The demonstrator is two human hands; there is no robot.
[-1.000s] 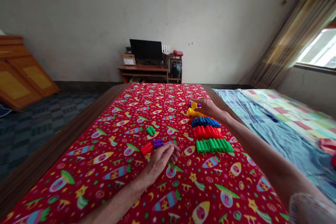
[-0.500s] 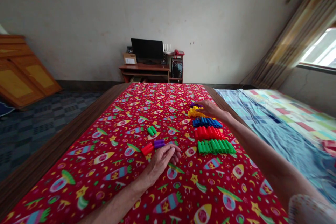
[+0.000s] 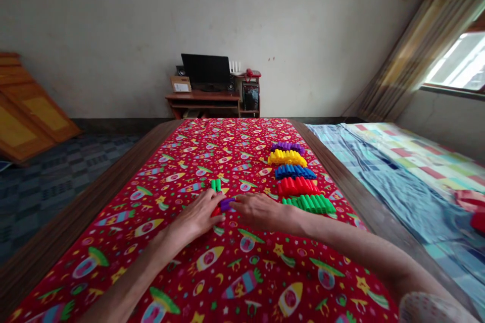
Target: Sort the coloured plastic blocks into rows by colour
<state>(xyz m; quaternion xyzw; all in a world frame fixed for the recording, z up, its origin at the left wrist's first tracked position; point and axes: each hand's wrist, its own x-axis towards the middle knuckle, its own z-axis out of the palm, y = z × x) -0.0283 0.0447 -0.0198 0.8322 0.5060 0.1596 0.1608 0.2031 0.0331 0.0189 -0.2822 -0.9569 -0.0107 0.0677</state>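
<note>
Cloth (image 3: 227, 257) in red, printed with rockets and stars, covers the tabletop (image 3: 108, 184); take twelve o'clock as straight away from the person. Near the middle lies a short purple piece (image 3: 226, 205), between the two hands: close to three o'clock from the left hand (image 3: 199, 212) and at nine o'clock from the right hand (image 3: 257, 209).

The left hand has its fingers and thumb bent about a red piece (image 3: 216, 211), of which only a small part shows; I cannot tell whether the grip is closed. The right hand is palm down, fingers pointing to nine o'clock, with the fingertips at the near end of the purple piece; whether they pinch it or merely touch it cannot be told. A green piece (image 3: 215, 184) of two tubes lies at one o'clock from the left hand, just by its fingertips, and at ten from the right.

Five rows of similar pieces lie off to the side. From the right hand, the green row (image 3: 312, 204) is at three o'clock, partly behind the forearm, the red row (image 3: 299, 186) at two, the blue row (image 3: 295, 171) between one and two, and the yellow row (image 3: 287, 158) and purple row (image 3: 288, 148) at one, purple farthest.
</note>
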